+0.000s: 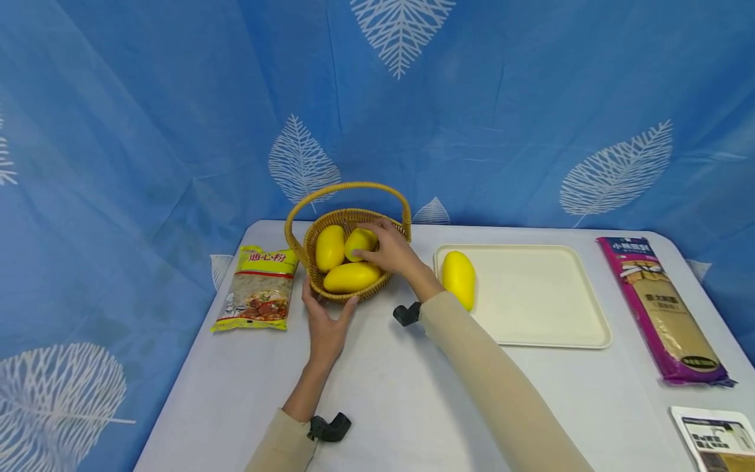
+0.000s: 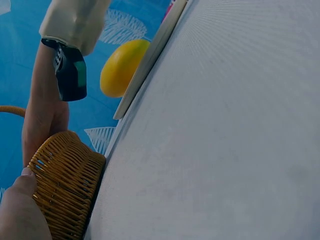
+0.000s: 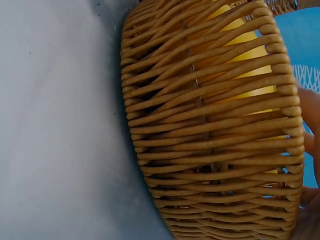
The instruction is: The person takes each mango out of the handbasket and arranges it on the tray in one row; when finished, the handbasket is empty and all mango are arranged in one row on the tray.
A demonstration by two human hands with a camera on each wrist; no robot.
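A wicker basket (image 1: 307, 265) with a tall arched handle stands at the back left of the table and contains several yellow mangoes (image 1: 352, 278). My right hand (image 1: 389, 249) reaches inside and grips a greenish-yellow mango (image 1: 357, 241) between thumb and fingers. At the basket's near side my left hand (image 1: 327, 328) holds its wall, thumb and fingers spread apart around it. In the left wrist view the left thumb (image 2: 22, 187) touches the rim; the other fingers are hidden. Another mango (image 1: 459, 280) lies on the left end of a cream tray (image 1: 531, 295).
A yellow bag of pasta (image 1: 256, 288) lies left of the basket. Toward the right edge are a long purple packet of noodles (image 1: 666, 311) and a white packet (image 1: 716, 436). A blue leaf-patterned cloth (image 1: 472, 131) hangs behind the table.
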